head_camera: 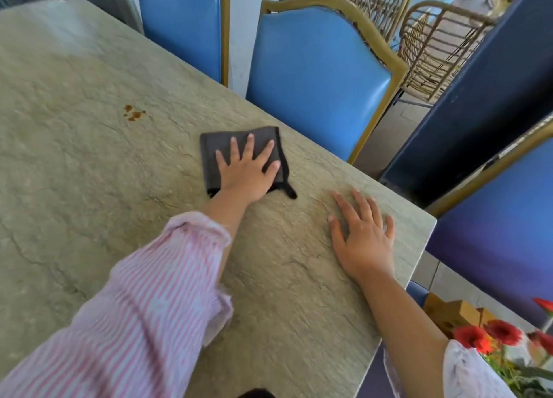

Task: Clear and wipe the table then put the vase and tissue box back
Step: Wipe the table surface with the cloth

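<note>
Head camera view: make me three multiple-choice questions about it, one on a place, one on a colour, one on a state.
1. Where is the brown stain relative to the dark grey cloth?
A. Left of it and farther away
B. Under it
C. On the floor

2. What colour is the padded chair beyond the cloth?
A. Red
B. Blue
C. White

3. What is the left hand doing?
A. Gripping a vase
B. Hanging in the air
C. Pressing flat on the cloth

Answers:
1 A, the stain sits bare on the table, apart from the cloth.
2 B, its back is blue in a gold-toned frame.
3 C, its straight fingers are spread on the cloth.
</note>
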`<action>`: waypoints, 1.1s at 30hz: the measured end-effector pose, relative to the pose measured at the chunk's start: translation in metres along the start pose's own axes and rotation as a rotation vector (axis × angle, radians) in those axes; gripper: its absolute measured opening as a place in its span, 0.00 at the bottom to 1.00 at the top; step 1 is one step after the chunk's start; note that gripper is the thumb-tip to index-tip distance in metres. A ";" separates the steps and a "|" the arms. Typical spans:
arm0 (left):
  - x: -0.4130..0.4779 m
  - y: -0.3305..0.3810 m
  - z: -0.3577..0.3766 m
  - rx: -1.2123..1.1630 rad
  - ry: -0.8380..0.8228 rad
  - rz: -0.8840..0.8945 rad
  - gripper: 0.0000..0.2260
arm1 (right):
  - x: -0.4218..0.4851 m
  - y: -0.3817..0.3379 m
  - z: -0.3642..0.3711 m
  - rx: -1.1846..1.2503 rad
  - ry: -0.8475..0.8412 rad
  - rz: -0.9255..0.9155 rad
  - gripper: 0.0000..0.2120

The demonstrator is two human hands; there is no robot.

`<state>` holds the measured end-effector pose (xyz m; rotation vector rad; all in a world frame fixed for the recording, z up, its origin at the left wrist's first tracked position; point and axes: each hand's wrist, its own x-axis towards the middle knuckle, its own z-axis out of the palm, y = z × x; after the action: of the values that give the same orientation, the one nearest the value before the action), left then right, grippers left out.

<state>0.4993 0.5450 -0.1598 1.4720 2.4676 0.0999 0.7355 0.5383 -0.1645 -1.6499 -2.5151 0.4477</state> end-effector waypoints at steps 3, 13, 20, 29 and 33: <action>0.027 0.037 0.001 0.021 -0.031 0.101 0.25 | 0.001 -0.001 0.000 0.036 0.045 0.025 0.28; -0.085 0.002 0.018 0.020 0.009 0.277 0.24 | -0.002 -0.005 -0.002 -0.011 0.023 0.056 0.29; -0.131 -0.081 0.009 -0.013 0.043 0.079 0.24 | 0.005 -0.110 0.003 0.077 -0.005 -0.086 0.24; -0.150 -0.231 -0.018 -0.044 0.124 -0.262 0.24 | 0.068 -0.214 0.041 0.075 -0.136 -0.282 0.24; -0.113 -0.267 -0.030 -0.048 0.165 -0.380 0.24 | 0.087 -0.220 0.053 -0.061 -0.122 -0.306 0.25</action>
<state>0.3142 0.3192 -0.1615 0.9872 2.8079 0.2102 0.4937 0.5259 -0.1559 -1.2563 -2.8317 0.4537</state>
